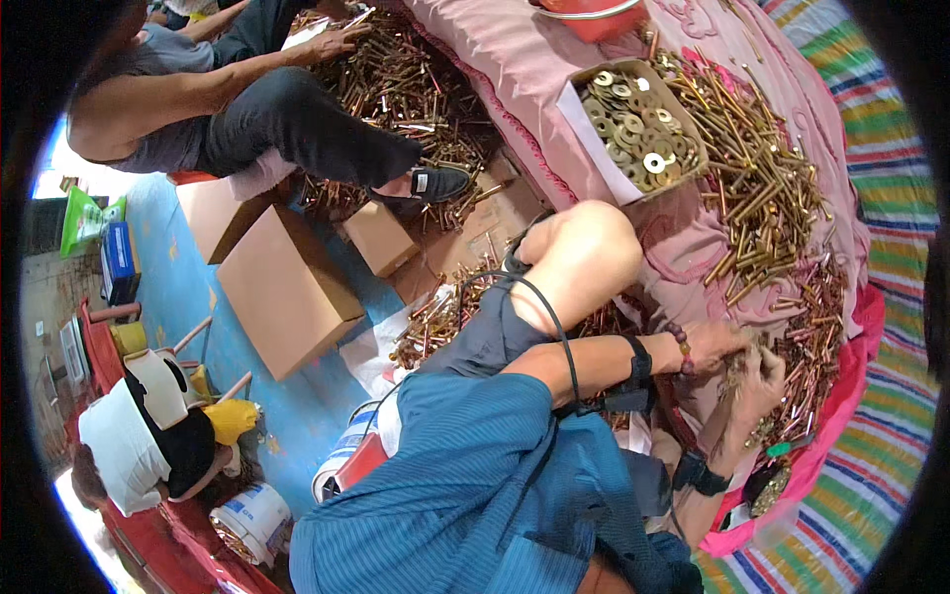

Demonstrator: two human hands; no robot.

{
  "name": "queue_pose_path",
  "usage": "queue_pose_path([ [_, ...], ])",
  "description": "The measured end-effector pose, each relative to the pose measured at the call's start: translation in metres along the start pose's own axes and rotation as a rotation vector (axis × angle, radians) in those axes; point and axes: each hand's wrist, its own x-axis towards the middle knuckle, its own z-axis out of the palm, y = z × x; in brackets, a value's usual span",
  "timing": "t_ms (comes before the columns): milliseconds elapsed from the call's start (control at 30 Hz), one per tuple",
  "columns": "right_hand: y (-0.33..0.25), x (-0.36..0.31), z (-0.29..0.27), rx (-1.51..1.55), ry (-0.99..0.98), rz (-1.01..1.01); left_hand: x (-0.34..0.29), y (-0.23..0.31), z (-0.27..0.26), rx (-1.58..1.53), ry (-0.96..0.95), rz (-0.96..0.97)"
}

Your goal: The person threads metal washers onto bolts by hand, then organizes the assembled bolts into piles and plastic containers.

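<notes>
My left hand, with a beaded bracelet and a black strap at the wrist, reaches over the pink cloth. Its fingers meet those of my right hand, whose wrist also carries a black strap. Both hands are closed, fingertips together; the small thing between them is too blurred to name. Just beyond them lie loose copper-coloured bolts. Small brass-coloured pieces show beside my right hand. Farther up sits a larger heap of long bolts, next to a cardboard box full of flat metal washers.
A red bowl stands at the top. Another person's leg and arm stretch over a big bolt pile. Cardboard boxes stand on the blue floor. A white bucket and red chair are lower left.
</notes>
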Motion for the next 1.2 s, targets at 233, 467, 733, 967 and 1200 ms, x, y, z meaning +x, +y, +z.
queue_pose_path([
  [233,0.020,0.003,0.003,0.063,0.039,-0.078,0.005,-0.001,-0.013,0.105,-0.092,0.011],
  [467,0.010,-0.009,-0.002,-0.021,-0.027,-0.097,-0.005,0.019,-0.021,0.071,0.016,0.017],
  [733,0.002,-0.024,-0.004,0.148,-0.045,-0.007,-0.005,0.015,-0.018,0.104,-0.100,0.060],
  [967,0.009,-0.030,-0.011,0.113,-0.085,-0.167,-0.007,0.014,-0.012,0.180,-0.109,0.079],
  [1200,0.004,-0.038,-0.011,0.215,-0.031,-0.014,-0.003,0.017,-0.018,0.260,-0.121,0.075],
])
